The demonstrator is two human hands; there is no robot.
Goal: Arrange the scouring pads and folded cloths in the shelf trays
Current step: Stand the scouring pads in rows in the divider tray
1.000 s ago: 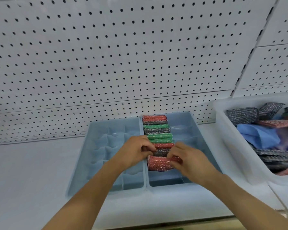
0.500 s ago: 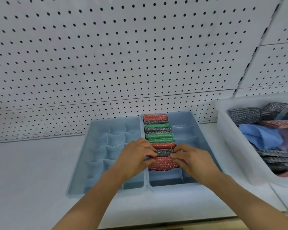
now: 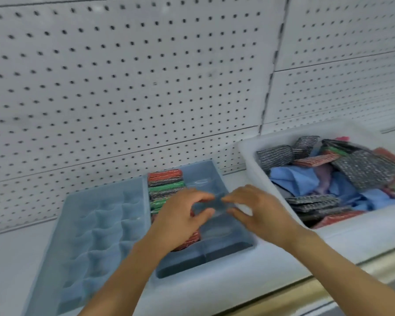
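My left hand [image 3: 180,215] and right hand [image 3: 258,208] hover, grip released (holding nothing), above the blue plastic divided tray [image 3: 217,254], its row of glittery scouring pads [image 3: 165,183] packed upright to save space.

pads [image 3: 165,185]: red, green, glittery grey | trays [image 3: 96,226]: pale blue | pegboard [image 3: 123,87]: white, black-dotted

Lighting's bright and even here, kind of flat, you get no hard shadows, just soft dark patches inside the blue tray [image 3: 214,256] compartments and under your left hand [image 3: 180,215]. No real glare, only a faint sheen on the tray dividers. Everything's smeared with motion blur though: the holes in the pegboard [image 3: 123,76] stretch into little dashes, and the white bin [image 3: 249,151] on the right looks soft. Wide-angle lens bends the shelf edge and panel seams near the borders.
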